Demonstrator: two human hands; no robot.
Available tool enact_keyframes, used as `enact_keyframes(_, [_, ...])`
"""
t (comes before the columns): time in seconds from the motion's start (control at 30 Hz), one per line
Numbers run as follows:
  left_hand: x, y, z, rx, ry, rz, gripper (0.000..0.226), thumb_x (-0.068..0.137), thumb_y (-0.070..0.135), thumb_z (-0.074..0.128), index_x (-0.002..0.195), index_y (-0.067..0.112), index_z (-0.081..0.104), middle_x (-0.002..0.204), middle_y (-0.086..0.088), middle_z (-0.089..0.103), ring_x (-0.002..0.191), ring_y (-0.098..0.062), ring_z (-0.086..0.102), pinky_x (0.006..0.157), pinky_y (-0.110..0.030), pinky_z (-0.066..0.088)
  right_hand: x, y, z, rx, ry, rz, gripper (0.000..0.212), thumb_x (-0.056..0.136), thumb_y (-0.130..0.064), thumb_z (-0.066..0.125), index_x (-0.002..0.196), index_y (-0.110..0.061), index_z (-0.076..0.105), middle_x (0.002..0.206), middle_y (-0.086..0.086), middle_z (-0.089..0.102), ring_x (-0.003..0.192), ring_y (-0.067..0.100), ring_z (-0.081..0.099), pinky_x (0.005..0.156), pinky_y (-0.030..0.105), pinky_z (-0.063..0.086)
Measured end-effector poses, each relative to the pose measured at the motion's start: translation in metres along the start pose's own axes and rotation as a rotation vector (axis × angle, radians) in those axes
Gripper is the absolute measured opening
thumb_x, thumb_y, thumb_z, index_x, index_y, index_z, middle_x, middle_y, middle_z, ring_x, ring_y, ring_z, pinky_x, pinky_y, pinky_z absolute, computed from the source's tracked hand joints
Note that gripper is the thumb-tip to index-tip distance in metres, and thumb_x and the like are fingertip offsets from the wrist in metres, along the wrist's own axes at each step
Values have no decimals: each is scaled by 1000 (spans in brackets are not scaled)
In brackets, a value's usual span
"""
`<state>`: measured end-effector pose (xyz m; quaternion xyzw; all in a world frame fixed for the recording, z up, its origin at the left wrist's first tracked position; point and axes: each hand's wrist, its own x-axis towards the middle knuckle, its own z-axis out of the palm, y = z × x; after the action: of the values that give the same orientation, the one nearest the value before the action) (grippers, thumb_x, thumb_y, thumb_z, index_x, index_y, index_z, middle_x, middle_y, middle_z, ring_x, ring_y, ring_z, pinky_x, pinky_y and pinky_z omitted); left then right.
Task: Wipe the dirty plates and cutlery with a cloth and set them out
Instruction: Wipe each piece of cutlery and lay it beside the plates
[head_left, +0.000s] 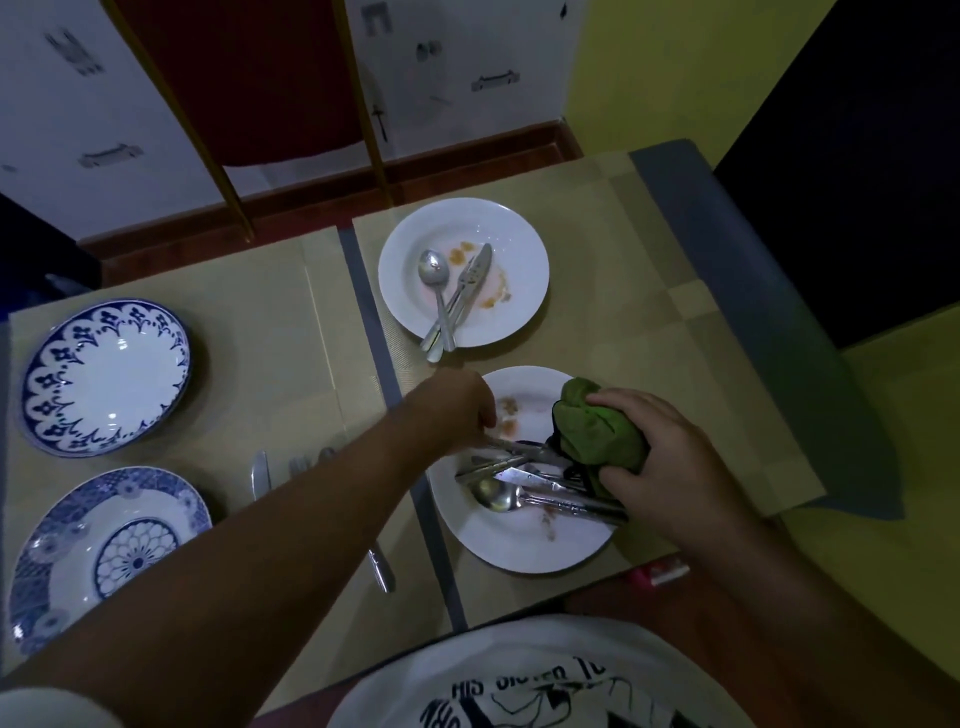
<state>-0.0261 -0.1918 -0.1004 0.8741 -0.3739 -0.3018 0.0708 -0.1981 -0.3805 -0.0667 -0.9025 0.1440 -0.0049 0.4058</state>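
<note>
Right hand (670, 457) grips green cloth (597, 426); left hand (457, 410) pinches cutlery (519, 467).

White T-shirt (519, 639), black printed lettering and drawing (partly cut off); short white sleeve (47, 709); forearms (234, 571) bare.

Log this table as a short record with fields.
left hand: pinches a piece in the pile of steel cutlery
right hand: holds crumpled green cloth
near white plate: stained, carries the pile
far white plate: stained, carries steel spoon and steel knife
far blue-patterned plate, near blue-patterned plate: left side, unstained
</note>
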Motion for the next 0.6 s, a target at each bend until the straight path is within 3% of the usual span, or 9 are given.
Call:
enact_keyframes(0.23, [-26,-23,-17,-225,-28,-112,26,83,20,81,108,27,79,102,9,72,83,-2,62,80,-21,52,3,-9,-3,7,42,0,61,60,-18,69,114,-43,57,112,-30,53,106,2,52,83,20,43])
enact_keyframes(0.33, [-54,-28,-20,-585,-14,-250,17,85,20,80,97,31,79,90,10,75,76,-5,70,70,-24,60,7,-16,0,-33,81,-25,62,58,-17,74,111,-46,56,108,-33,51,104,5,46,83,16,36])
enact_keyframes(0.43, [-80,-10,-9,-987,51,-413,15,92,18,73,102,27,78,85,8,73,68,-6,72,55,-22,56,13,-27,6,-74,107,-59,71,58,-18,76,121,-42,56,103,-26,48,102,5,41,82,13,32])
enact_keyframes(0.53, [-92,16,10,-1188,99,-449,23,95,11,68,113,23,75,93,6,74,64,-4,68,54,-19,51,19,-42,15,-134,89,-107,70,57,-19,76,125,-31,59,100,-11,46,101,12,39,82,21,33])
enact_keyframes(0.6, [-97,32,18,-1454,65,-434,27,96,1,61,118,13,72,94,-1,75,64,-6,65,56,-21,48,21,-52,21,-149,59,-170,63,58,-17,75,120,-23,64,98,-7,45,101,16,42,83,24,35])
